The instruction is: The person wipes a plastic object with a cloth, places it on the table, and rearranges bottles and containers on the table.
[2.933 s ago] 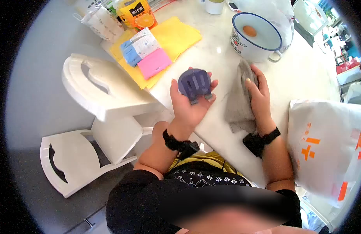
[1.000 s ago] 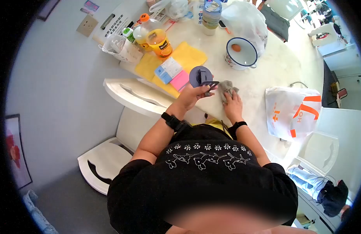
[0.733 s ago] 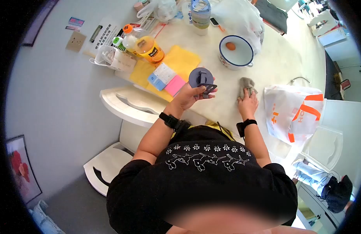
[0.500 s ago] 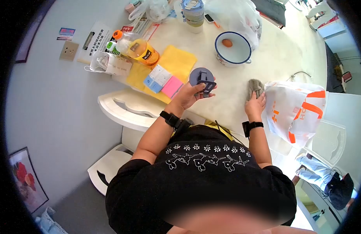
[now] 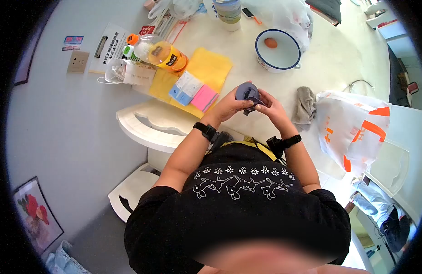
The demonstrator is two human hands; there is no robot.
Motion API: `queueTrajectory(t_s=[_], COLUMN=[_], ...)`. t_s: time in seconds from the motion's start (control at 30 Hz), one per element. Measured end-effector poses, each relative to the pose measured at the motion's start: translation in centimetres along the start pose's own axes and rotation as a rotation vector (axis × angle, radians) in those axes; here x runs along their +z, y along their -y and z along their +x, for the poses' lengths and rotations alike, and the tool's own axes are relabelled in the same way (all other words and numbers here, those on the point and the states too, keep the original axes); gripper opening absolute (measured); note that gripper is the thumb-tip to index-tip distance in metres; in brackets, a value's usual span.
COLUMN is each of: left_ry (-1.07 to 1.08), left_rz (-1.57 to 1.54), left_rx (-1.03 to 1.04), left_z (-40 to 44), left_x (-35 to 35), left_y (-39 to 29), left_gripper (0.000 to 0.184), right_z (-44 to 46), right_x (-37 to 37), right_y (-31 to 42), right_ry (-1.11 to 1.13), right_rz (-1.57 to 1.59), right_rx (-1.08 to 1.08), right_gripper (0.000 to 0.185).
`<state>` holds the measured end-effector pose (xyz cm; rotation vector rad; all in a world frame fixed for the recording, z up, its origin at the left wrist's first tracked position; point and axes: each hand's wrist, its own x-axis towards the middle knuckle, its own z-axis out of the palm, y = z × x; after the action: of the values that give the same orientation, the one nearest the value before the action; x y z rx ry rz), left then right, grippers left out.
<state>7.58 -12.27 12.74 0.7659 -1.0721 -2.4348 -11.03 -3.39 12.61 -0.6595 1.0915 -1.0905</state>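
A dark grey-purple round object with a hinged bracket (image 5: 247,92) is held over the table's front edge. My left hand (image 5: 230,106) grips it from the left, thumb on the bracket. My right hand (image 5: 273,109) has its fingers closed on its right side. The grey cloth (image 5: 305,108) lies crumpled on the table to the right of my right hand, beside the white bag with orange handles (image 5: 345,125). Left of my hands, a pink pad (image 5: 204,97) and a blue-and-white packet (image 5: 186,87) lie on a yellow cloth (image 5: 215,65).
A blue-rimmed enamel pot (image 5: 278,51) with a brown egg stands behind my hands. An orange drink bottle (image 5: 167,55), a paper cup bag (image 5: 137,73), a lidded cup (image 5: 228,14) and a phone (image 5: 248,13) are farther back. A white chair (image 5: 151,127) is at the left; a person (image 5: 386,212) is at the lower right.
My right hand has let go of the grey cloth, moved left and taken hold of the round object too. The cloth stays on the table beside the bag.
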Motion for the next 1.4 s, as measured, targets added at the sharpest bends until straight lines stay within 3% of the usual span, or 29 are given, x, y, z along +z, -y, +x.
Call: queueTrajectory(t_s=[0.37,0.63,0.87,0.97,1.03,1.17,1.23,1.27,1.33,1.4], left_ry=[-0.08,-0.137,-0.246,-0.265,-0.439,-0.533,-0.525,-0.531,-0.508,-0.513], left_rz=[-0.15,-0.182,-0.236,-0.142,0.049,0.141,0.558,0.559,0.893,0.925], left_rx=[-0.051,-0.018,-0.11,-0.084,-0.034,0.069,0.03,0.033,0.102,0.098], left_z=[-0.6,0.5,1.3,1.5,1.9,2.5,2.7,2.7,2.1,1.8], left_x=[-0.4,-0.8,-1.0,-1.6,-2.1,-4.6,-5.7,-6.1,-4.9,-4.7], left_y=[1.2,2.9,3.4,4.5,5.8,8.4,8.7,9.1,8.2,7.9], left_gripper=[0.08,0.063,0.051,0.043,0.049,0.061,0.07,0.07,0.072,0.073], right_z=[1.4,2.8,4.6,5.3,6.2,7.3,7.3,7.4,7.1,7.4], right_x=[0.3,0.2,-0.1,-0.2,-1.3,-2.7,-2.4,-2.6,-2.1,-1.8], right_y=[-0.1,-2.3,-4.2,-3.6,-4.6,-6.6,-7.4,-7.7,-6.8,-7.2], right_ry=[0.003,-0.202,-0.279,-0.272,-0.293,-0.313,-0.335,-0.329,-0.307,-0.328], right_rz=[-0.07,-0.133,-0.093,-0.17,-0.257,-0.443,-0.417,-0.417,-0.44,-0.39], right_rx=[0.061,0.033,-0.037,-0.079,-0.089,-0.099,-0.095,-0.097,0.001,-0.036], right_gripper=[0.071,0.048,0.04,0.036,0.034,0.036,0.039,0.039,0.044,0.045])
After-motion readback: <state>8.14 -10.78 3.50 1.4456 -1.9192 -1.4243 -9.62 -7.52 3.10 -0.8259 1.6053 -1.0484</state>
